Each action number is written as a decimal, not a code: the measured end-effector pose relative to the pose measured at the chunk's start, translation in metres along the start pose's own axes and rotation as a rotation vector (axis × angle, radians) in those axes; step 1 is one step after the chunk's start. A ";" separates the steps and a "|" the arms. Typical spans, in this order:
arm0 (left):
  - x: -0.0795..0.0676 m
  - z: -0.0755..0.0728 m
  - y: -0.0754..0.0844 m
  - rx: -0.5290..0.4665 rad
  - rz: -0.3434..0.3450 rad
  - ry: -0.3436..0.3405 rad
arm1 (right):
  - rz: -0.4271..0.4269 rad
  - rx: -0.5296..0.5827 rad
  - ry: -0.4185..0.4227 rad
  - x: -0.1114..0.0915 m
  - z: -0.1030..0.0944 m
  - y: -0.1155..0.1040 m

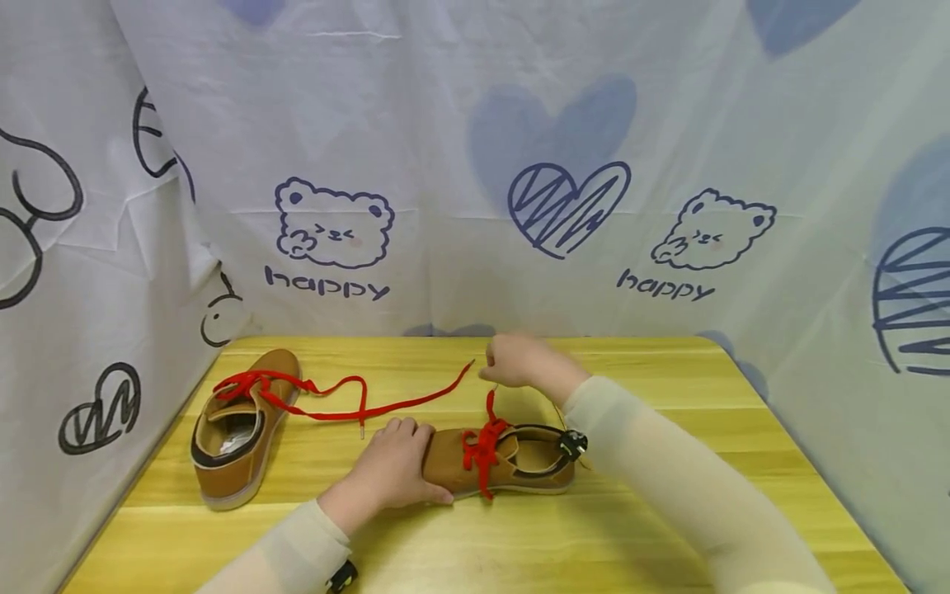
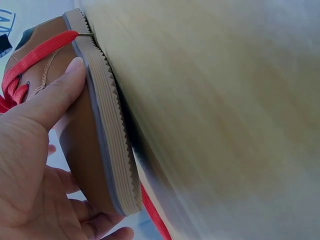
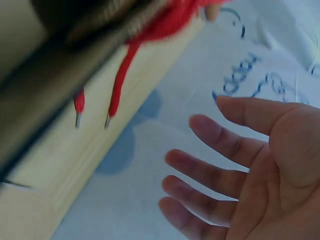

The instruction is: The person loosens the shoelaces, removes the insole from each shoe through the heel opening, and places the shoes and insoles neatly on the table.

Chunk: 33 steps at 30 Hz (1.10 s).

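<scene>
A brown shoe point(image 1: 449, 462) with a pale ridged sole lies in front of me in the head view, its toe to the left. My left hand point(image 1: 389, 466) grips that toe; in the left wrist view the thumb presses the upper while the other fingers curl beneath the toe. Red laces point(image 1: 486, 445) cross the shoe, one end pointing away from me, another hanging over the near side. Beyond that far lace end is my right hand point(image 1: 527, 360). The right wrist view shows its fingers point(image 3: 205, 172) spread and relaxed, holding nothing, apart from the metal-tipped lace ends point(image 3: 116, 90).
Another brown shoe point(image 1: 224, 480) stands at the left of the wooden table point(image 1: 638, 528), toe away from me. Its long red lace point(image 1: 416, 404) stretches rightward across the table toward my right hand. A printed white cloth point(image 1: 445, 247) hangs behind and at both sides.
</scene>
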<state>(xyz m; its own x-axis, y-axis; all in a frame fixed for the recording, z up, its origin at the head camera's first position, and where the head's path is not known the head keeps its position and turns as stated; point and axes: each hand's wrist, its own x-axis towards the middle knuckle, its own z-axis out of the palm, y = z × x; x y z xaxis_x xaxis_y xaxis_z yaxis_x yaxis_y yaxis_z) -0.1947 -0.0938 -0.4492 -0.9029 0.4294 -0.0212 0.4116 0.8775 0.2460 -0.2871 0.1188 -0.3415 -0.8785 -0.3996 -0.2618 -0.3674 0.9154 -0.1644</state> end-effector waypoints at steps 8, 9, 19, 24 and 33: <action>-0.001 0.002 -0.001 -0.011 -0.007 0.002 | 0.002 -0.101 -0.115 -0.013 0.024 -0.026; -0.001 0.003 -0.001 -0.011 -0.007 0.004 | 0.008 -0.114 -0.117 -0.013 0.027 -0.028; 0.000 0.004 -0.002 0.002 0.002 0.015 | 0.106 -0.176 -0.154 -0.016 0.034 -0.032; 0.000 0.003 -0.001 0.004 0.007 0.015 | 0.027 -0.142 -0.175 -0.015 0.029 -0.029; -0.001 0.002 -0.001 -0.001 0.005 0.016 | -0.110 -0.035 -0.127 -0.014 -0.005 -0.021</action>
<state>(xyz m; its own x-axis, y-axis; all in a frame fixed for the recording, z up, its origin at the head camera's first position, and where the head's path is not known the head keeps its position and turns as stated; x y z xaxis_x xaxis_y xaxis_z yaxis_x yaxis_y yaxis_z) -0.1938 -0.0942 -0.4515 -0.9026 0.4305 -0.0049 0.4160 0.8751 0.2472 -0.2684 0.1056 -0.3296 -0.7874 -0.4987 -0.3623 -0.4719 0.8658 -0.1661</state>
